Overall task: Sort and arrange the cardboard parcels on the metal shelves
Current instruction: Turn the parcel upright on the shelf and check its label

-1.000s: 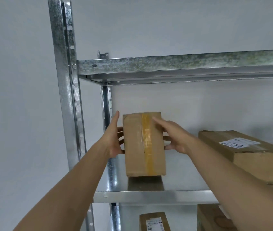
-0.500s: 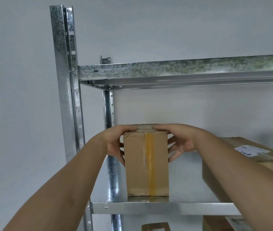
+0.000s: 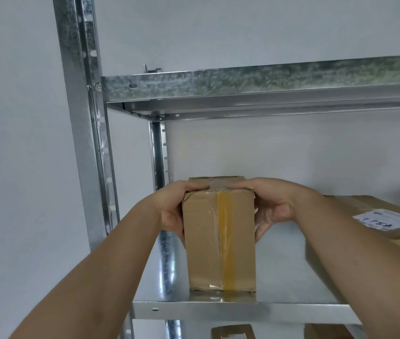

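Labelled parcel point(image 3: 389, 231) just right of hand-held upright parcel point(image 3: 221, 241).

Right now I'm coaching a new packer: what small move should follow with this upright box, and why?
Probably let go. The box already stands upright on the shelf near its front edge, both the left hand and right hand gripping its top corners. A slight push back first might seat it safer.
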